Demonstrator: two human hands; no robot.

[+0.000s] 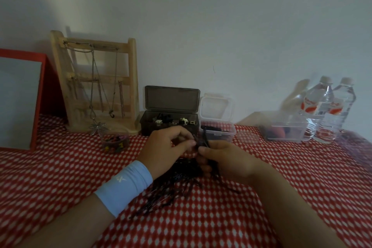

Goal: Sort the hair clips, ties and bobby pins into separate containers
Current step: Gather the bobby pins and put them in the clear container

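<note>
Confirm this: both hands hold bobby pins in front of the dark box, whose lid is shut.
Not quite. The head view shows the lid of the dark box open, standing upright. The rest holds: the left hand and right hand hold bobby pins in front of it.

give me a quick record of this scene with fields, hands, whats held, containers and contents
left hand: pinches a bunch of dark bobby pins
right hand: fingers curled round the same bunch
loose pile: more pins on the checked cloth under the hands
dark box: lid open, small clips inside
clear box: lid open, dark items inside
round tub: small coloured clips
right container: red and dark items, blurred
background: wooden jewellery stand, two water bottles
</note>
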